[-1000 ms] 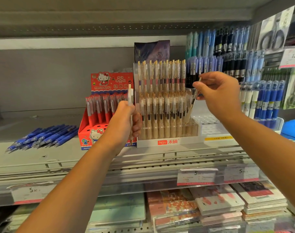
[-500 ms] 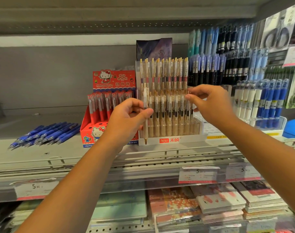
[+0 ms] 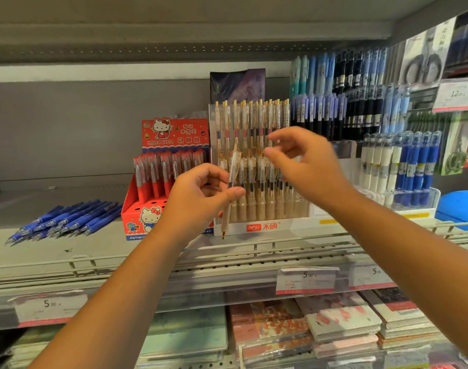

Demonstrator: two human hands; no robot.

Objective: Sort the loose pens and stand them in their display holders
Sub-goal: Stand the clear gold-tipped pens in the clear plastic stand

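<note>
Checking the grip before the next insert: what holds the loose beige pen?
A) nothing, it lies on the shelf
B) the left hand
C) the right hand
B: the left hand pinches the beige pen, tip down, in front of the white holder; the right hand is empty.

Right hand (image 3: 307, 166) is motion-blurred, fingers (image 3: 275, 157) smeared at the edges. Left hand (image 3: 201, 201) thumb covers the mid-barrel of the beige clear-topped pen (image 3: 233, 169) it pinches. Both hands plus the right forearm hide much of the front row in the white tiered pen holder (image 3: 262, 227). The left hand also covers the lower right corner of the red cartoon-cat cardboard pen box (image 3: 131, 217). Fine print on the white price labels (image 3: 306, 279) is too small to read. The blue rounded object (image 3: 459, 206) is cut by the right edge, unidentifiable.
</note>
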